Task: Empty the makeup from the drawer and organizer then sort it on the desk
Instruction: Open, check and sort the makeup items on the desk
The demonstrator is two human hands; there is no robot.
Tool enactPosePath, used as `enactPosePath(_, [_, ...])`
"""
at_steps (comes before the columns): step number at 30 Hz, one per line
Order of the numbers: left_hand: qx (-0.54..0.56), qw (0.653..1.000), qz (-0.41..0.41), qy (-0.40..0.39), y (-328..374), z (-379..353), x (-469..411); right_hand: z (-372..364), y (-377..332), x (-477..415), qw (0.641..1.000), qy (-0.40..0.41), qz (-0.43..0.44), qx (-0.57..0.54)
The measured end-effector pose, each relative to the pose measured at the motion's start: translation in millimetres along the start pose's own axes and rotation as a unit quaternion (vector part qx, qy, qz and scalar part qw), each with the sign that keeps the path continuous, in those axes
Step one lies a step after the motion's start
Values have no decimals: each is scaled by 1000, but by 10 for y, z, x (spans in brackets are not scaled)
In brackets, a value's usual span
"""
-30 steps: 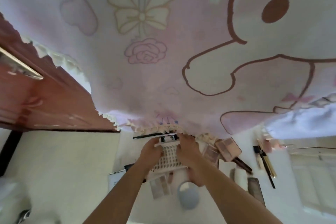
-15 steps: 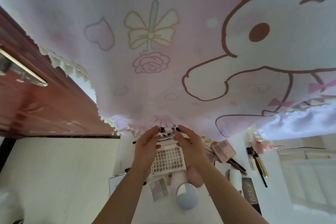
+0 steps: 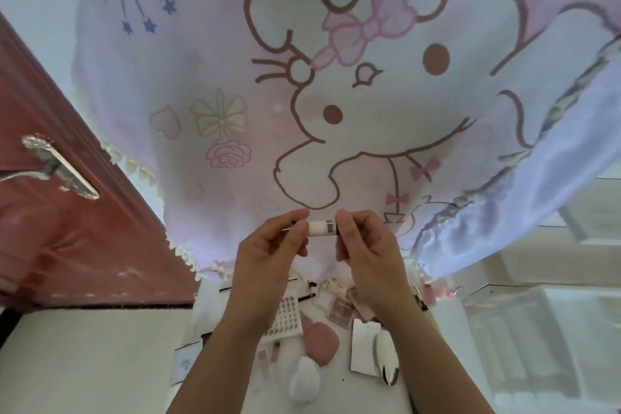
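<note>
Both your left hand [image 3: 268, 255] and right hand [image 3: 368, 255] pinch the small white tube [image 3: 322, 228] by its ends, above the desk [image 3: 337, 395]; it seems light, rigid, slippery, so grip its middle.

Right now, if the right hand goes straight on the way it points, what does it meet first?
The right hand pinches the small white tube together with the left hand; past that, probably the pink curtain hanging behind, though the depth between them is unclear.
</note>
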State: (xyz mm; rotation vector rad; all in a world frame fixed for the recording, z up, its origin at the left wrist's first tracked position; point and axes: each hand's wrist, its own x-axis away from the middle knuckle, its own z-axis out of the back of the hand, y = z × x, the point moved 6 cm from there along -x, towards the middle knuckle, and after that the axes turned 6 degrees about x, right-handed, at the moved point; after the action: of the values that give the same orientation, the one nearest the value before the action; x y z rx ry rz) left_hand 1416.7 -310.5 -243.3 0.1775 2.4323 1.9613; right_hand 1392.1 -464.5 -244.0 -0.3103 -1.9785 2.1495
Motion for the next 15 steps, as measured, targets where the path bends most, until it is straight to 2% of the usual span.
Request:
enactPosePath(4, [3,998,-67,2,263,-364,280,294,-290,178,998,-8,63,-22])
enactPosePath(8, [47,998,-14,43,209,-504,438,485,-347,423,990,-30,127,56])
enactPosePath(12, [36,997,-9,61,190,-563,619,607,-273,576,993,-71,89,27])
enactPosePath(15, [10,998,-10,64,142,-567,699,700,-206,608,998,-60,28,19])
